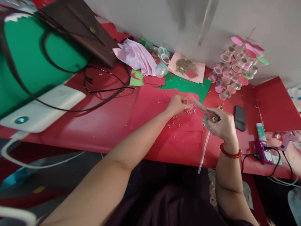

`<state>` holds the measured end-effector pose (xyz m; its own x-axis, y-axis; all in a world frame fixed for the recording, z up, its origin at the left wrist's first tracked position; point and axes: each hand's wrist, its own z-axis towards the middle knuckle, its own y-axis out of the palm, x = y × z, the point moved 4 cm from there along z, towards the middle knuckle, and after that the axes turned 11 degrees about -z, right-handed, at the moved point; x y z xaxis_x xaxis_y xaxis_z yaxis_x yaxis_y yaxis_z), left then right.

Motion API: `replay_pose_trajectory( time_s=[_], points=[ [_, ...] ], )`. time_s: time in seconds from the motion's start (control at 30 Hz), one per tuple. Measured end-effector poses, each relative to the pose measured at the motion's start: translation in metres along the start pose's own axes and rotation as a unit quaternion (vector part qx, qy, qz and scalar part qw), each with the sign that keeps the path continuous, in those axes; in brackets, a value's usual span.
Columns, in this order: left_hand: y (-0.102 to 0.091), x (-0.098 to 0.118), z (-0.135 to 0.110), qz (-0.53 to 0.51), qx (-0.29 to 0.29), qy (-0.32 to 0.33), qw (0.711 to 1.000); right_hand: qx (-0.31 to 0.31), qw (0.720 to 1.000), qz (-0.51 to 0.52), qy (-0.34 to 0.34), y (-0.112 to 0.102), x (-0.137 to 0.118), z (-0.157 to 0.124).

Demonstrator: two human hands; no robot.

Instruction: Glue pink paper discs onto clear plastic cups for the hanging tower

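Note:
My right hand [225, 125] is closed round the grey handles of a pair of scissors [208, 117], whose blurred blades point up and left. My left hand [176, 105] is closed in a pinch, just left of the blades. Between its fingertips is a small, partly see-through thing that I cannot make out. Both hands are over stacked red paper sheets [148, 110]. Small pale clippings [175, 122] lie scattered on the red paper below my left hand. A clear plastic strip [204, 153] hangs over the table's front edge below my right hand.
Behind the sheets lie a green sheet [181, 84], a pink cloth [136, 58], clear small cups [161, 69] and pink paper [199, 67] bearing a brownish pile. A strung cup bundle [231, 70], phone [240, 117] and glue stick [261, 131] are right; a white laptop [47, 108] and cables left.

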<state>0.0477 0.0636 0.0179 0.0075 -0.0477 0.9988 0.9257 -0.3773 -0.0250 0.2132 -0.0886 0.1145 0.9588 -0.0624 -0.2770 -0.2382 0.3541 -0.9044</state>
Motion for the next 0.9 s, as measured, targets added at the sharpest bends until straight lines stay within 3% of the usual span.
replay_pose_trajectory(
  time_s=[0.13, 0.53, 0.73, 0.9],
  points=[
    [-0.006, 0.003, 0.002, 0.055, 0.061, 0.037, 0.996, 0.077, 0.994, 0.003, 0.074, 0.001, 0.008, 0.003],
    [0.000, 0.000, 0.004, 0.191, 0.071, 0.074, 0.976, -0.027, 0.997, -0.068, 0.035, 0.023, -0.019, -0.003],
    [-0.001, -0.005, 0.001, 0.142, 0.060, 0.030, 0.988, 0.003, 0.992, -0.088, 0.093, 0.016, -0.006, -0.002],
    [-0.001, -0.005, 0.002, 0.159, 0.050, 0.027, 0.986, -0.025, 0.998, -0.036, 0.039, 0.021, -0.019, -0.003]
  ],
)
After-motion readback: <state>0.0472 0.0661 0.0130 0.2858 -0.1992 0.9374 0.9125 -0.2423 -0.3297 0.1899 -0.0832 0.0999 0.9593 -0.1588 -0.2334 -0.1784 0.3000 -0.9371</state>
